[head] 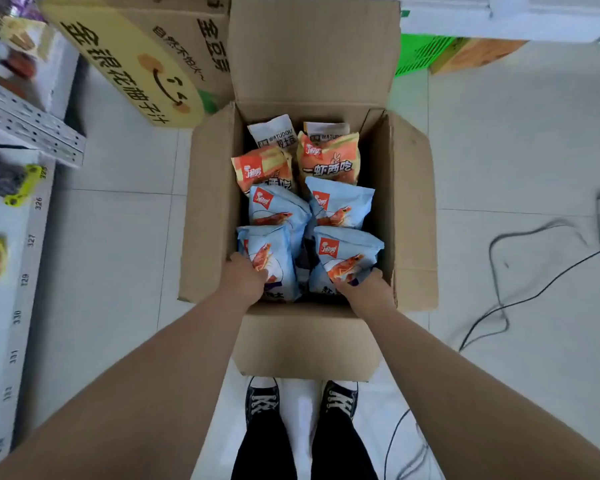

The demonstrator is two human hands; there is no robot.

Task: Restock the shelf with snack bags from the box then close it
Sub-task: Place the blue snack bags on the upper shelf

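Head view, the only one: open brown cardboard box [212, 202] on the pale tiled floor [125, 237], all four flaps folded out, looks close to full. Eight bags show in two columns: two white plastic snack bags [274, 131] at the far end, two orange plastic snack bags [329, 161] next, and four pale blue shrimp-print snack bags [340, 202] nearest the person. Left hand [245, 277] has its fingers curled onto the near-left blue bag [274, 244]. Right hand [364, 289] grips the lower edge of the near-right blue bag [347, 251]. Hands apart, one bag each; both bags sit down in the box, not lifted clear. White metal shelf [28, 258] runs along the left edge with a numbered strip; the few items on it are too blurred to name. Judgement: early stage, first pick in hand. Every visible bag has yet to reach the shelf, then the flaps need closing. Can't tell if more bags lie underneath.
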